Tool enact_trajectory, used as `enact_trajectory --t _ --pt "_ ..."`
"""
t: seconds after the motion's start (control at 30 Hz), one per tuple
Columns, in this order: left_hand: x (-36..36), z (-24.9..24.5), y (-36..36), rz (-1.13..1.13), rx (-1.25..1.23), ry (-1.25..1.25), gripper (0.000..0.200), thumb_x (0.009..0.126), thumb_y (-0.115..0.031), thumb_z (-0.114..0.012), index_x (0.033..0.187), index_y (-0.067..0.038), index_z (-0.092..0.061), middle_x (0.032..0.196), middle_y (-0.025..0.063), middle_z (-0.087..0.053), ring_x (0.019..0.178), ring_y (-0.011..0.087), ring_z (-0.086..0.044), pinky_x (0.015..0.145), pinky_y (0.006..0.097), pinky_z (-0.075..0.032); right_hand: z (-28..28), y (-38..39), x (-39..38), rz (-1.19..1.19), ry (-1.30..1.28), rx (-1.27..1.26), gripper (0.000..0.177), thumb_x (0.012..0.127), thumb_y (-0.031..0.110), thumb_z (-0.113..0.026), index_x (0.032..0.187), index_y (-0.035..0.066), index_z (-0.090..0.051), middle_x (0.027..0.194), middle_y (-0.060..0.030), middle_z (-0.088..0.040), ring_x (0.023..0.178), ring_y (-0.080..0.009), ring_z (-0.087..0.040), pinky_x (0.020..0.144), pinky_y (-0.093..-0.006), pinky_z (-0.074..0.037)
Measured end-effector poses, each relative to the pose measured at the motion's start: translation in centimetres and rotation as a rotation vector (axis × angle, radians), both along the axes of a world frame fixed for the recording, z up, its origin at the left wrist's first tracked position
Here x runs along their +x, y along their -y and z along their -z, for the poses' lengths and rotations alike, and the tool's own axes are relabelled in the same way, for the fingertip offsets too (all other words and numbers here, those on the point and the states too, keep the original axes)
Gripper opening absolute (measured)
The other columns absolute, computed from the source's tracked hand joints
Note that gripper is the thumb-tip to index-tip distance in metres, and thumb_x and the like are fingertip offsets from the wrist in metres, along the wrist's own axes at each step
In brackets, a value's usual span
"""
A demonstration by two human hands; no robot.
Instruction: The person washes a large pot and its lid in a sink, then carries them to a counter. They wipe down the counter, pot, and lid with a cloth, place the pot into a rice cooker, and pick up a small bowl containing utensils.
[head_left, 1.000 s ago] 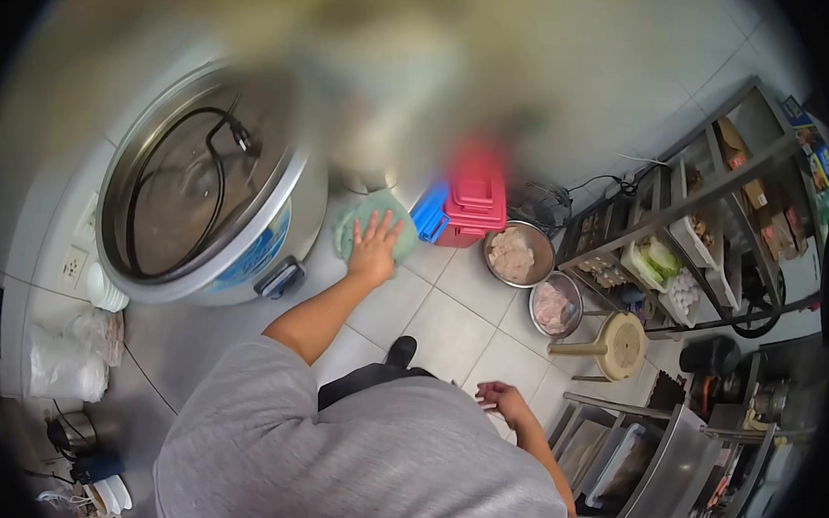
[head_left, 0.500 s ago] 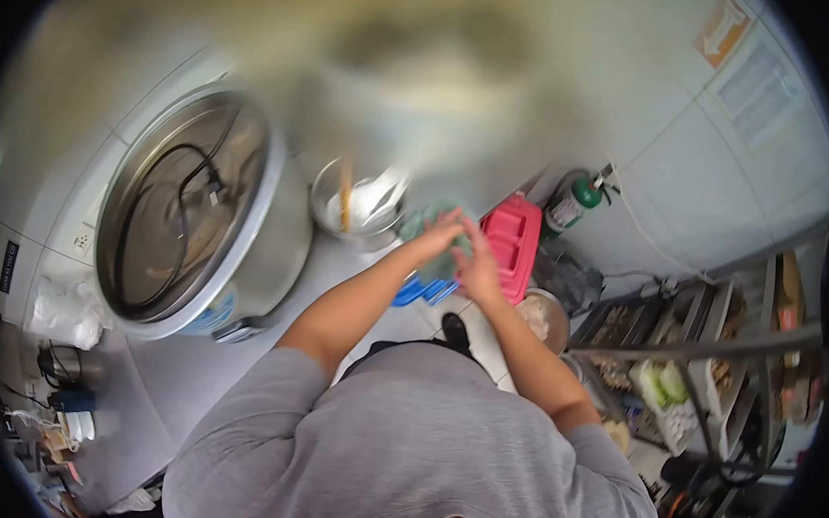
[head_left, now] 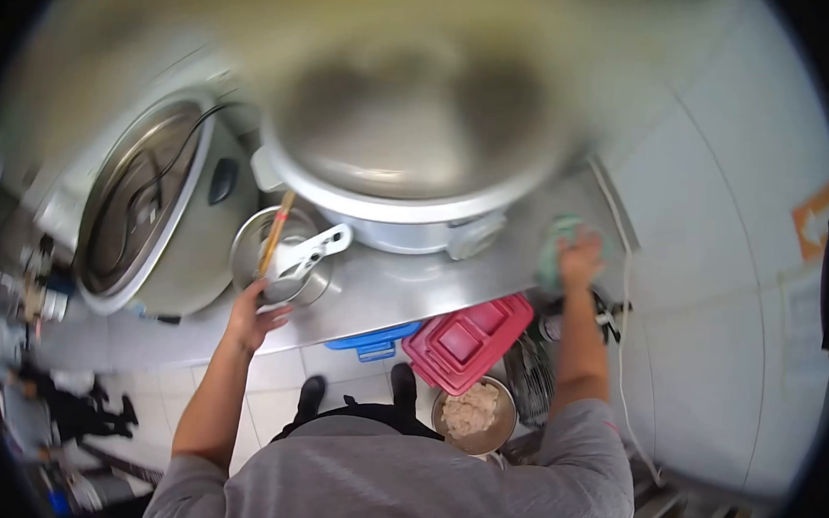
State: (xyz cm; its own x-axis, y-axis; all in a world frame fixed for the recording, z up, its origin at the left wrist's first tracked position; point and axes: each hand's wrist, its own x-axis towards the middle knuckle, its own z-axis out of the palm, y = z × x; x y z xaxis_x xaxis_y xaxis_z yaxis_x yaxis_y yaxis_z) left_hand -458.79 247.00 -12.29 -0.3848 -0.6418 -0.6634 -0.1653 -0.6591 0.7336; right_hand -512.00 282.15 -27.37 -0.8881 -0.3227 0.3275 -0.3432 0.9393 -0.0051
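My left hand [head_left: 254, 320] is at the near side of a steel pot [head_left: 237, 254], its fingers apart and the tips against or close to the rim. In the pot stand a wooden-handled tool [head_left: 277, 228] and a white slotted-handle utensil [head_left: 319, 252]; their lower ends are partly hidden. My right hand [head_left: 579, 258] presses a green cloth [head_left: 555, 257] against the right end of the steel counter [head_left: 384, 295]. Behind, between both hands, stands a large silver electric cooker [head_left: 388, 229] with a domed metal lid.
Another big cooker [head_left: 218, 249] tilts at the left, a black cord inside. Below the counter are a red lid [head_left: 471, 342], a blue lid [head_left: 373, 339] and a bowl of pale food [head_left: 477, 414]. A white cable [head_left: 623, 364] runs down the right wall. Another person [head_left: 45, 413] is far left.
My hands were together over the green cloth and have parted. The left went to the steel pot, the right carried the cloth to the counter's right end. The view has shifted.
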Motion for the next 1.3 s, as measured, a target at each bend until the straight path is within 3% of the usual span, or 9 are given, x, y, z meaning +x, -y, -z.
enact_trajectory --t 0.07,0.2,0.37,0.5,0.57,0.73,1.0,1.1,1.3 --pt "-0.7 0.1 0.5 -0.076 0.069 0.005 0.06 0.083 -0.021 -0.053 0.13 0.007 -0.029 0.129 0.0245 -0.04 0.099 0.042 -0.06 0.073 0.0451 -0.055 -2.4 1.5 -5.0 0.205 0.252 0.008 0.068 0.087 0.06 -0.037 0.144 0.025 -0.026 0.148 -0.0155 -0.024 0.138 -0.03 -0.019 0.104 -0.0644 -0.013" --pt "-0.6 0.8 0.6 -0.159 0.177 -0.177 0.046 0.077 0.004 -0.04 0.12 0.017 -0.033 0.114 0.0304 -0.049 0.099 0.0467 -0.057 0.086 0.0454 -0.055 -1.7 2.8 -8.5 0.223 0.195 0.058 0.07 0.087 0.065 -0.031 0.145 0.026 -0.024 0.149 -0.015 -0.023 0.138 -0.0302 -0.019 0.103 -0.0652 -0.014" --pt "0.7 0.4 -1.8 -0.402 0.194 -0.204 0.058 0.07 0.014 -0.039 0.126 0.012 -0.025 0.116 0.026 -0.046 0.095 0.0461 -0.059 0.077 0.0518 -0.057 -1.1 4.4 -2.3 0.152 0.123 0.068 0.068 0.089 0.062 -0.031 0.144 0.024 -0.026 0.148 -0.0157 -0.025 0.138 -0.0288 -0.02 0.104 -0.0628 -0.015" --pt "5.0 -1.0 -3.7 -0.4 0.198 -0.186 0.076 0.064 0.014 -0.038 0.135 -0.01 -0.026 0.119 0.0211 -0.047 0.09 0.0424 -0.061 0.069 0.0506 -0.06 -1.6 7.5 16.8 -0.362 0.01 -0.061 0.067 0.088 0.047 -0.046 0.144 0.013 -0.027 0.147 -0.019 -0.024 0.138 -0.032 -0.018 0.105 -0.0595 -0.014" --pt "7.1 -1.5 -4.1 -0.384 0.193 -0.196 0.076 0.064 0.015 -0.038 0.135 -0.012 -0.026 0.12 0.0215 -0.045 0.09 0.0436 -0.061 0.066 0.0518 -0.06 -5.9 12.0 28.0 -0.566 0.309 -0.069 0.071 0.082 0.037 -0.058 0.142 0.011 -0.031 0.146 -0.0241 -0.022 0.138 -0.0372 -0.015 0.107 -0.0602 -0.01" --pt "13.7 -3.4 -4.2 -0.317 0.131 -0.134 0.076 0.065 0.014 -0.038 0.135 -0.015 -0.029 0.124 0.0208 -0.044 0.09 0.0438 -0.061 0.058 0.0496 -0.06 -7.9 24.3 39.9 -0.973 0.362 -0.047 0.065 0.081 0.035 -0.057 0.137 0.009 -0.037 0.145 -0.0241 -0.024 0.137 -0.0371 -0.017 0.109 -0.0571 -0.009" --pt "25.6 -4.2 -0.5 -0.323 0.119 -0.116 0.075 0.065 0.013 -0.039 0.134 -0.016 -0.035 0.119 0.0158 -0.048 0.084 0.0398 -0.062 0.055 0.049 -0.06 -6.4 45.1 41.8 -0.749 0.233 -0.038 0.064 0.084 0.04 -0.051 0.138 0.01 -0.036 0.147 -0.0202 -0.023 0.138 -0.0343 -0.017 0.11 -0.0555 -0.01" --pt "30.7 -3.5 0.6 -0.356 0.126 -0.107 0.074 0.065 0.013 -0.039 0.134 -0.016 -0.036 0.118 0.0165 -0.049 0.08 0.0381 -0.063 0.054 0.0479 -0.06 -6.8 45.4 43.4 -0.726 0.278 0.176 0.058 0.084 0.039 -0.051 0.134 0.011 -0.043 0.149 -0.0157 -0.023 0.138 -0.0315 -0.017 0.111 -0.0542 -0.011" --pt "40.8 -5.3 4.1 -0.363 0.114 -0.081 0.074 0.066 0.013 -0.039 0.135 -0.014 -0.035 0.111 0.0193 -0.052 0.074 0.0356 -0.064 0.051 0.0434 -0.061 -5.7 37.9 54.1 -0.756 0.173 -0.017 0.056 0.084 0.037 -0.053 0.132 0.01 -0.045 0.146 -0.018 -0.028 0.137 -0.0335 -0.021 0.109 -0.0547 -0.014"
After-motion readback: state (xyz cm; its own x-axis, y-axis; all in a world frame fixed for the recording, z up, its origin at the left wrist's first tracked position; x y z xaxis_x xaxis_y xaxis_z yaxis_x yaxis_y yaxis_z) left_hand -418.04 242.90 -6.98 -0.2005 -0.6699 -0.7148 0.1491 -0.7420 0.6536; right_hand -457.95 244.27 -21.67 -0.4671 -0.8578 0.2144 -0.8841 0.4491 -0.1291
